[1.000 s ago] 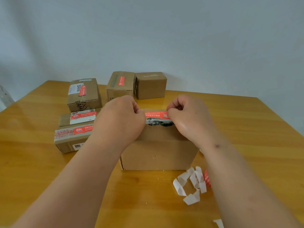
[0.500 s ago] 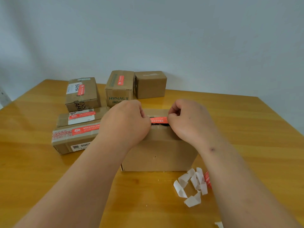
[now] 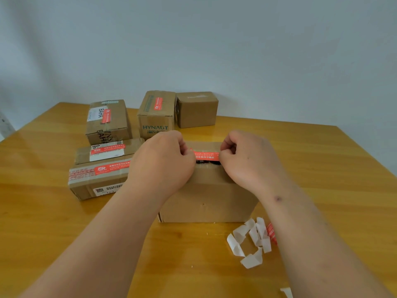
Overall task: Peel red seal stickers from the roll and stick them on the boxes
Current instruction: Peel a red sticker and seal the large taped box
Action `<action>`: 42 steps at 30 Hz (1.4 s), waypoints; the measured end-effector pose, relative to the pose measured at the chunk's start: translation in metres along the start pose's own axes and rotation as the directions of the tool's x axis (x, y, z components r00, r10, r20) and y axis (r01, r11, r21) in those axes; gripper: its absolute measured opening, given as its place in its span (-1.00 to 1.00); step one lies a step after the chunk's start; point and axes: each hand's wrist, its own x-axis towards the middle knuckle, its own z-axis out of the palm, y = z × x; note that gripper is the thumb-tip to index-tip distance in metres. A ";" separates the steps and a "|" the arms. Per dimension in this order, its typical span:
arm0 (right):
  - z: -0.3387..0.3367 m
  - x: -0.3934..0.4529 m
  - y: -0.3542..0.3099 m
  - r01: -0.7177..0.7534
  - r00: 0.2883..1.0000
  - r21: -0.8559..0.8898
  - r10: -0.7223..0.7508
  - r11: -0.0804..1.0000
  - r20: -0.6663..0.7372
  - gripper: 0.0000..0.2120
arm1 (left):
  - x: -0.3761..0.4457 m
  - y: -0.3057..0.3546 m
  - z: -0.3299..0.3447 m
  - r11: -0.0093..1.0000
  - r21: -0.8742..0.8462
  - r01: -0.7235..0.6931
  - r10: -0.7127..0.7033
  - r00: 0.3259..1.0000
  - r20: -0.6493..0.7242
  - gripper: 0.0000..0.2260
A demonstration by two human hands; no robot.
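A plain cardboard box stands in front of me in the middle of the table. A red seal sticker stretches across its top, above a dark gap in the lid. My left hand pinches the sticker's left end and my right hand pinches its right end, both with curled fingers. The sticker roll shows as a red edge beside my right forearm, mostly hidden.
Curled white backing strips lie at the box's front right. Two flat sealed boxes are stacked to the left. Behind them stand a sealed box, a HYNAUT box and a plain box. The wooden table meets a wall.
Both hands have lowered the sticker from above the box down onto its top. The box and the other things have stayed in place.
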 end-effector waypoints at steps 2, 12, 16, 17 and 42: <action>0.001 -0.001 0.000 0.009 1.000 -0.008 -0.009 1.000 -0.012 -0.93 | -0.001 0.000 0.000 1.000 0.024 -0.007 0.007 1.000 0.001 -0.89; 0.003 -0.006 -0.002 0.089 0.994 -0.107 -0.095 0.990 -0.060 -0.96 | -0.005 0.008 0.001 0.985 0.169 -0.024 0.028 0.999 -0.022 -0.87; 0.004 -0.008 -0.005 0.090 0.991 -0.122 -0.101 0.988 -0.085 -0.97 | -0.006 0.006 0.000 0.992 0.126 -0.002 0.008 0.999 -0.048 -0.87; 0.004 -0.008 -0.005 0.080 0.992 -0.128 -0.091 0.989 -0.090 -0.96 | -0.006 0.006 0.000 0.994 0.111 0.000 0.005 0.999 -0.048 -0.86; 0.005 0.019 0.018 -0.225 0.969 0.210 0.241 0.951 -0.054 -0.93 | 0.022 -0.009 -0.005 0.998 -0.055 0.034 -0.030 0.996 0.079 -0.92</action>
